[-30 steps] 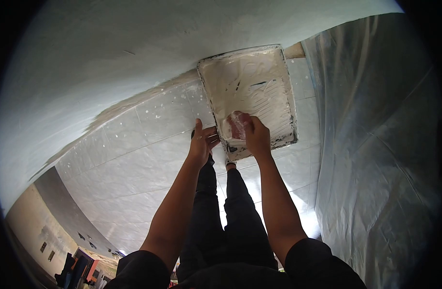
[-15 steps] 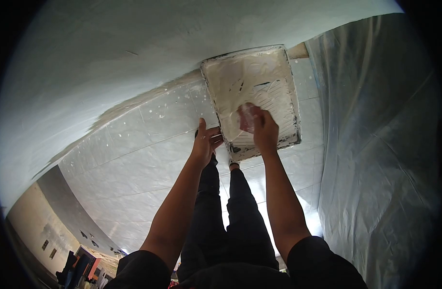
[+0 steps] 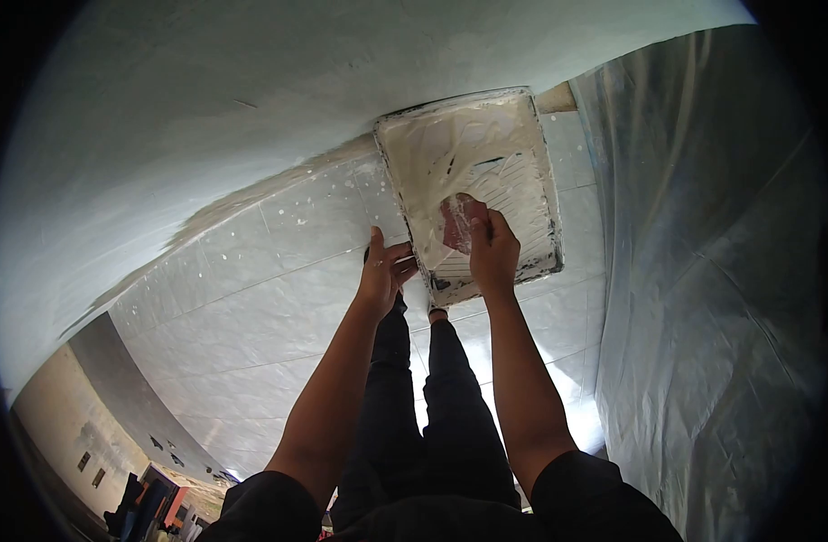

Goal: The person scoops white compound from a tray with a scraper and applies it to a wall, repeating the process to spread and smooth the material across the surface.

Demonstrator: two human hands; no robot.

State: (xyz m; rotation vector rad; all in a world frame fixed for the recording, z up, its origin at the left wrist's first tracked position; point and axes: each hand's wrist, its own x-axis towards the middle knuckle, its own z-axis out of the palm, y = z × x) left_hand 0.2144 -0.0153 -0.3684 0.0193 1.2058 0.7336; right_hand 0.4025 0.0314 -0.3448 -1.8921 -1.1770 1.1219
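Note:
A paint tray [image 3: 533, 185] coated in cream-white paint lies in front of me, dark smudges along its rim and ribs on its right part. My right hand [image 3: 495, 253] pinches a reddish flat scraper-like piece [image 3: 459, 226] smeared with white, close over the ribbed part. At the tray's left edge is my left hand [image 3: 383, 271], fingers stretched out with their tips right at the rim and the thumb pointing away. Small white specks mark the left hand.
Pale floor sheeting [image 3: 279, 280], spotted with paint, spreads around my feet. A pale wall [image 3: 206, 117] curves along the left and top. Clear plastic sheeting [image 3: 703, 271] hangs at the right. Dark items [image 3: 139, 506] stand at the lower left.
My right hand has shifted slightly left and down with the reddish piece, which now shows more of its flat face. The left hand stays nearly still at the tray's edge.

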